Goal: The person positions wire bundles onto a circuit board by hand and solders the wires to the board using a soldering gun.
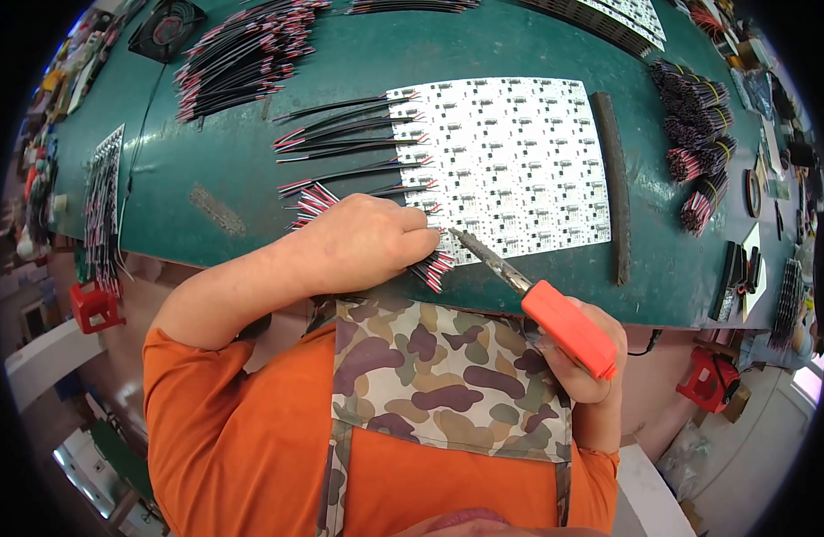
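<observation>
A white circuit board panel (519, 161) with rows of small dark parts lies flat on the green table. Several black cable pieces (340, 141) with red and white bared ends stretch from its left edge. My left hand (371, 240) is closed at the panel's lower left corner, gripping a bundle of wires (434, 271) whose ends stick out below and behind it. Wrapped around the orange-red handle of a soldering iron (568, 329) is my right hand (591, 371). The iron's dark tip points at the board's edge, close beside my left fingertips; whether it touches is too small to tell.
A dark bar (613, 188) lies along the panel's right side. Tied wire bundles (698, 134) sit farther right, and a loose wire pile (246, 54) lies at the far left beside a black fan (166, 29). Stacked boards (600, 22) stand at the back. A red stool (96, 306) is below the left edge.
</observation>
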`<state>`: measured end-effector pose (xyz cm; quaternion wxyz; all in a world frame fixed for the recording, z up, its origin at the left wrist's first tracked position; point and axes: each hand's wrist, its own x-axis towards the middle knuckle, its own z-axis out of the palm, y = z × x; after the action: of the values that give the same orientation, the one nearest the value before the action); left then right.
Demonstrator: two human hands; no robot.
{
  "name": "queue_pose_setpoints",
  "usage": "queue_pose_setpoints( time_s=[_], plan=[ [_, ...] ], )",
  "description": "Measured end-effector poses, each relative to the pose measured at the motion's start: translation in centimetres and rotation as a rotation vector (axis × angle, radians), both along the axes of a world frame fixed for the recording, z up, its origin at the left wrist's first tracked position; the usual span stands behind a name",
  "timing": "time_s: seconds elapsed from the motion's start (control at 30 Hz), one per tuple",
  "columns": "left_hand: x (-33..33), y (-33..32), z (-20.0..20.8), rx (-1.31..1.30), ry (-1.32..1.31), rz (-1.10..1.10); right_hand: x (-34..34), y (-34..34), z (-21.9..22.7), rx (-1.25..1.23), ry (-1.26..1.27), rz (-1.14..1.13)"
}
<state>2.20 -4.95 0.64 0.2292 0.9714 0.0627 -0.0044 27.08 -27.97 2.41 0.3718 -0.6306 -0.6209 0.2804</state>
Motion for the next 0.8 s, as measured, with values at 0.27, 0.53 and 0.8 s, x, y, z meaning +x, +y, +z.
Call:
queue_pose_setpoints(
  time_s=[0.27, 0.53, 0.8],
  plan=[
    [0.0, 0.0, 0.0, -0.02, 0.004, 0.012, 0.6, 0.3, -1.2, 0.159, -0.001, 0.117],
    [0.2, 0.2, 0.1, -0.025, 0.023, -0.004, 0.6, 0.3, -1.0, 0.175, -0.055, 0.129],
    [0.2, 0.2, 0.3, -0.033, 0.044, -0.004, 0.5, 0.3, -0.9, 0.177, -0.041, 0.12]
  ],
)
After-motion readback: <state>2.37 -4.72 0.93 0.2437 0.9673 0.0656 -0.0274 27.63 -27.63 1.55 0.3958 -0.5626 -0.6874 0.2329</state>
